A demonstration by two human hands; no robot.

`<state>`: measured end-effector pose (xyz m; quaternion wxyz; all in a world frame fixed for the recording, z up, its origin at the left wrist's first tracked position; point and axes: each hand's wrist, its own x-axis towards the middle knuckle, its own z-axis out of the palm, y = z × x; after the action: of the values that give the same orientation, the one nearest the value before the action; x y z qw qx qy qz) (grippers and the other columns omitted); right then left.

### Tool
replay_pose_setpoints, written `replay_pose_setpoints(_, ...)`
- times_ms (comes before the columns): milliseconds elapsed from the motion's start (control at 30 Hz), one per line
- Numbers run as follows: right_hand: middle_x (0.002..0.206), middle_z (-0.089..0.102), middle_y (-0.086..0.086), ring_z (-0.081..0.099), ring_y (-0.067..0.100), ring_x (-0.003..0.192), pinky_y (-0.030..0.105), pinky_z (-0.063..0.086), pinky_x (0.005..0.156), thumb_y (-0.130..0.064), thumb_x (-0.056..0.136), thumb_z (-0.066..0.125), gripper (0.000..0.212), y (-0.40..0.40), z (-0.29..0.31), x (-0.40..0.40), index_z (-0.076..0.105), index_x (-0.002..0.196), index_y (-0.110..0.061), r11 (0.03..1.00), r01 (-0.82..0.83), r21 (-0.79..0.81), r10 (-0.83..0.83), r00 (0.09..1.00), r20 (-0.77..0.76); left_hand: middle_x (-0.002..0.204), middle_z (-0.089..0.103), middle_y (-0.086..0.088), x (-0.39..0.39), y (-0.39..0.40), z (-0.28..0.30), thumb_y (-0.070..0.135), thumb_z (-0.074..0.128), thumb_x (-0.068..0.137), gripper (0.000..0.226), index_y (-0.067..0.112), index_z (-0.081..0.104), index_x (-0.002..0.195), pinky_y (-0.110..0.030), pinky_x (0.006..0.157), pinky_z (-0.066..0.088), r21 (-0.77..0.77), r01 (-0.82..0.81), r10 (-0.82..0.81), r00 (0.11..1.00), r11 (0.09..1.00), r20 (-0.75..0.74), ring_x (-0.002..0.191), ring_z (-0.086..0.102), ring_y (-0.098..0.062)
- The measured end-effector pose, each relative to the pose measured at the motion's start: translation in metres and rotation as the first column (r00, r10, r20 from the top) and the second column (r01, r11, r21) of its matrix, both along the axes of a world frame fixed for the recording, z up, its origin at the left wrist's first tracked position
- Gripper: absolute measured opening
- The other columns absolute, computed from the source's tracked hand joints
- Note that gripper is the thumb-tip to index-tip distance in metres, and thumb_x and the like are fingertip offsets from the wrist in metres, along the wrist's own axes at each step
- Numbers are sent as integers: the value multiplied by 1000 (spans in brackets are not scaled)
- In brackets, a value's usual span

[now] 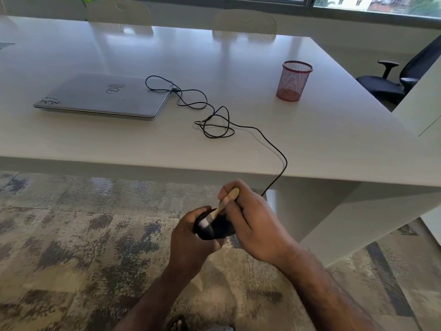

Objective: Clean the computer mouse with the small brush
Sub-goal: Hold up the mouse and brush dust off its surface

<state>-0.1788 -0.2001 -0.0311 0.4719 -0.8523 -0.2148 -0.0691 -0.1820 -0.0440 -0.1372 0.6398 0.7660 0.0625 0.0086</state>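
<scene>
A black computer mouse (218, 229) is held below the table's front edge, over the carpet, cupped from the left and beneath by my left hand (191, 242). My right hand (250, 223) grips a small brush (225, 203) with a pale wooden handle. The brush's pale bristle end rests on the mouse's top near its left part. The mouse's black cable (276, 149) runs up over the table edge, loops on the tabletop and ends at the laptop.
A closed silver laptop (102, 95) lies on the white table (310, 139). A red mesh pen cup (293, 80) stands at the back right. Two white chairs (244, 22) are behind the table, a black office chair (396, 80) to the right. Patterned carpet lies underfoot.
</scene>
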Motion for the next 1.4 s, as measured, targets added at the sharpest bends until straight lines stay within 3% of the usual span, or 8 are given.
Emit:
replay_pose_setpoints(300,78,54,-23,57,0,74,12,38,62,-27,106,42,9,-2,-4,1,50,107,-30,988,141,-68,-138,989,48,96,77,14,0,-1,2,0,93,53,68,37,71,105,-28,71,63,-15,-15,15,1000,1000,-4,86,74,-6)
replay_pose_setpoints(533,81,58,-16,57,6,75,23,46,62,-32,107,36,10,13,-7,-8,45,104,-34,996,8,-85,-9,1000,-7,83,76,3,1,-2,0,4,94,60,61,22,69,114,-10,53,50,19,-20,20,1000,1000,1,72,71,1)
replay_pose_setpoints(700,78,52,-20,55,4,71,12,37,61,-22,105,43,11,4,-3,-1,51,106,-29,991,134,-5,-133,991,32,102,77,6,1,-1,1,7,96,52,70,37,69,110,-37,75,64,-23,-31,31,1000,999,-1,93,74,-11)
replay_pose_setpoints(800,83,53,-20,54,-2,74,13,38,65,-24,107,42,10,7,-1,-2,51,109,-25,986,137,-92,-132,990,55,93,77,15,1,-3,2,6,95,53,67,49,68,97,-27,66,62,-23,-14,14,1000,1000,10,84,74,-5)
replay_pose_setpoints(933,88,62,-6,54,6,77,26,47,71,-24,107,40,15,16,3,-13,53,107,-16,985,-31,-168,45,996,80,72,74,17,-4,-7,15,45,84,58,31,35,67,82,-7,48,45,11,-26,26,999,1000,35,63,68,3)
replay_pose_setpoints(1033,88,64,-1,56,12,78,34,48,73,-23,105,41,18,18,6,-17,54,106,-11,979,-124,-164,136,988,68,61,67,27,-3,-11,26,64,57,59,35,32,57,72,-3,43,38,21,-58,57,996,998,70,54,62,12)
replay_pose_setpoints(1267,82,52,-22,55,2,71,11,38,64,-20,105,43,10,0,-1,-9,51,106,-27,996,87,28,-89,988,123,86,77,14,1,-2,7,13,95,48,62,47,69,93,-17,57,56,-14,-28,29,999,999,25,74,72,-1)
replay_pose_setpoints(1400,78,50,-22,54,3,68,14,36,64,-16,106,45,12,-12,-9,-4,51,105,-26,979,199,32,-202,970,139,97,77,11,2,-2,6,17,90,43,67,44,68,101,-24,69,59,-34,-55,56,998,998,33,85,73,-7)
